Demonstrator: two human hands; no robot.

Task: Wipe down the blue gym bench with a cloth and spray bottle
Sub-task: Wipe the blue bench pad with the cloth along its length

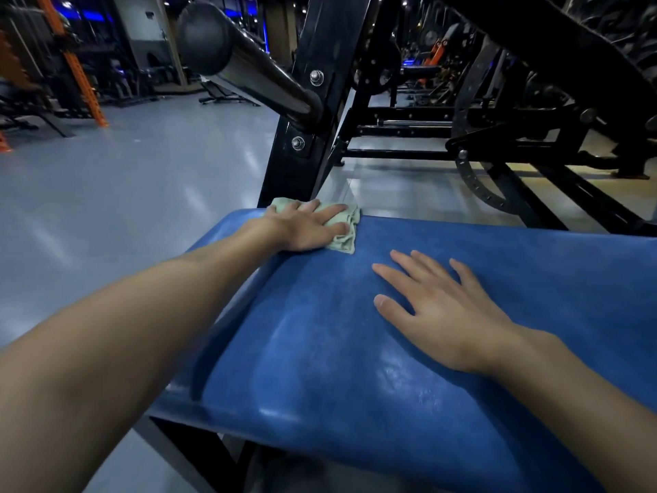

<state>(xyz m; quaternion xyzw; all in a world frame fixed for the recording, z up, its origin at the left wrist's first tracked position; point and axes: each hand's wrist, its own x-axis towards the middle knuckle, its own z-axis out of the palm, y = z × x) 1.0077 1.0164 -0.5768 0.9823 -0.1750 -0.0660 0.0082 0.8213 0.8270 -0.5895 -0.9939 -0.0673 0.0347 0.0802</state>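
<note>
The blue gym bench (320, 350) fills the lower middle of the view, its padded top shiny in patches. A crumpled pale green cloth (346, 229) lies at the bench's far left corner. My left hand (305, 225) presses flat on the cloth with straight fingers. My right hand (437, 307) rests flat on the bare pad to the right, fingers spread and holding nothing. No spray bottle is in view.
A black machine upright (305, 137) with a chrome bar (256, 69) rises just behind the cloth. Black frame parts and a perforated adjustment arc (476, 186) stand at the back right. Grey floor (124, 208) stretches to the left, with orange racks (81, 76) far off.
</note>
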